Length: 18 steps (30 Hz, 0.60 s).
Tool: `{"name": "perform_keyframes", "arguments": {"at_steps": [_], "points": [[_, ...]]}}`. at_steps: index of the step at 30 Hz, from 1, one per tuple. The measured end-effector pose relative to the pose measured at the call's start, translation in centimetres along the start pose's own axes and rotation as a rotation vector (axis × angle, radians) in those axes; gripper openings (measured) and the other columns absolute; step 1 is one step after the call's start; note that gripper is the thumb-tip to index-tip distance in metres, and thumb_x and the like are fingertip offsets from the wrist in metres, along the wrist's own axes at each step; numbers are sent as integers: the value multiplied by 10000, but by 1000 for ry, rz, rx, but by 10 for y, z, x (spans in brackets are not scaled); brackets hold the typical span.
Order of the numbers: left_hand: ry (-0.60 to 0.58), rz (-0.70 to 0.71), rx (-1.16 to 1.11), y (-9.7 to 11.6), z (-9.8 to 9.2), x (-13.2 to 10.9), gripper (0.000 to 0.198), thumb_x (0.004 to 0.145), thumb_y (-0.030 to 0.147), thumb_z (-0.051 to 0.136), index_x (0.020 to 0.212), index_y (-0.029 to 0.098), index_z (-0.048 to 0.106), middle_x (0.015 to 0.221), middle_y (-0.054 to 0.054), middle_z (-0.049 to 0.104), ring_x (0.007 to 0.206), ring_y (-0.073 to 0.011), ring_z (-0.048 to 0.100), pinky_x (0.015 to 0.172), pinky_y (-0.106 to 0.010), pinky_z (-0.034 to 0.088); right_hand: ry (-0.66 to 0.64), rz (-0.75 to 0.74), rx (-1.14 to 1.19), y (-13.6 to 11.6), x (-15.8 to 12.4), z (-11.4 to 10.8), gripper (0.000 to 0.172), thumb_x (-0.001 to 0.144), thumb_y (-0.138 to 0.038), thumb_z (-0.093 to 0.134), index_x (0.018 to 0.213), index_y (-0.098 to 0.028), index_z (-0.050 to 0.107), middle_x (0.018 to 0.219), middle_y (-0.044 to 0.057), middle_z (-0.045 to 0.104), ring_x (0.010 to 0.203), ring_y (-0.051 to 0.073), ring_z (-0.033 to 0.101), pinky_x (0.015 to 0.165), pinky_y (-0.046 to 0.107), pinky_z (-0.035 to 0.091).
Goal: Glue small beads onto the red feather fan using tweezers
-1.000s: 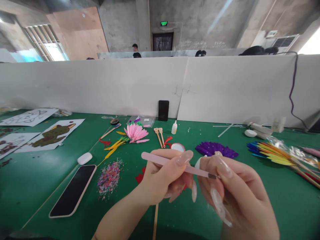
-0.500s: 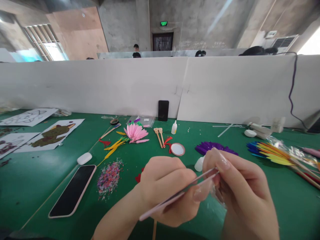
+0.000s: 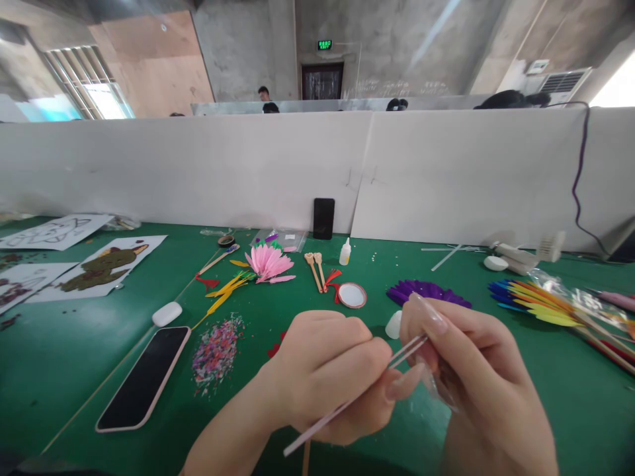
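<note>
My left hand [image 3: 337,377] is closed around pink tweezers [image 3: 317,426], whose back end sticks out toward the lower left. The tweezer tips reach the pinched thumb and forefinger of my right hand [image 3: 489,370]. Below those fingers shows a crumpled bit of clear plastic film [image 3: 440,391], held in the right hand; whatever else is between the fingertips is hidden. Behind my hands lie a fan of purple feathers [image 3: 426,292] and a small white cap [image 3: 394,325]. Something red [image 3: 276,346] and a thin wooden stick [image 3: 306,456] are partly covered by my left hand.
On the green table lie a phone [image 3: 143,380], a white case [image 3: 167,314], colourful confetti [image 3: 217,354], pink feathers [image 3: 269,263], a glue bottle [image 3: 345,252], a round white lid [image 3: 352,295] and multicoloured feathers [image 3: 536,303]. A white partition [image 3: 198,172] stands behind, with a dark phone [image 3: 324,218] against it.
The tweezers have tilted, their back end dropping slightly, and their two arms look closer together. Both hands stay in nearly the same place.
</note>
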State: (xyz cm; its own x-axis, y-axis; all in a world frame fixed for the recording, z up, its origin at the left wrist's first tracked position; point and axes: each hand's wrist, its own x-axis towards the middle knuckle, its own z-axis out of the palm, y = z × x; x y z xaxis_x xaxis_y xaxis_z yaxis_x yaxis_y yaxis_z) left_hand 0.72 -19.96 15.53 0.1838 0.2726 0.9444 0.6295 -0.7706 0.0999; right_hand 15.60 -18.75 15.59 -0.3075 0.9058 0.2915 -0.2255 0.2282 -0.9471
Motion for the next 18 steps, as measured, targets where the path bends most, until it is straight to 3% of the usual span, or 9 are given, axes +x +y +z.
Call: {"name": "perform_keyframes", "arguments": {"at_steps": [5, 11, 14, 18], "points": [[18, -50, -16, 4, 1, 0, 201, 817, 109, 475, 628, 169, 509, 499, 13, 549, 472, -102, 527, 448, -224, 473, -6, 11, -31, -1, 1, -1, 425, 925, -351, 489, 535, -190, 440, 414, -44, 373, 386, 73, 306, 372, 228, 238], [38, -167, -278, 4, 3, 2, 248, 832, 94, 461, 594, 156, 498, 457, 17, 546, 426, -82, 504, 402, -204, 422, -26, 25, -46, 2, -1, -3, 440, 934, -366, 461, 530, -191, 453, 395, -45, 362, 380, 78, 299, 388, 232, 271], [-15, -259, -430, 9, 1, 3, 308, 879, 141, 449, 573, 157, 484, 447, 20, 542, 401, -64, 490, 386, -188, 410, 34, 3, -67, 2, 1, -1, 435, 922, -360, 490, 526, -196, 415, 413, -42, 372, 405, 83, 299, 409, 237, 276], [-37, -305, -407, 16, -5, 5, 332, 889, 150, 454, 559, 160, 488, 443, 13, 546, 413, -76, 506, 401, -205, 433, -2, 28, -9, -1, 1, 0, 430, 921, -389, 466, 534, -206, 433, 420, -40, 377, 378, 87, 304, 404, 258, 270]]}}
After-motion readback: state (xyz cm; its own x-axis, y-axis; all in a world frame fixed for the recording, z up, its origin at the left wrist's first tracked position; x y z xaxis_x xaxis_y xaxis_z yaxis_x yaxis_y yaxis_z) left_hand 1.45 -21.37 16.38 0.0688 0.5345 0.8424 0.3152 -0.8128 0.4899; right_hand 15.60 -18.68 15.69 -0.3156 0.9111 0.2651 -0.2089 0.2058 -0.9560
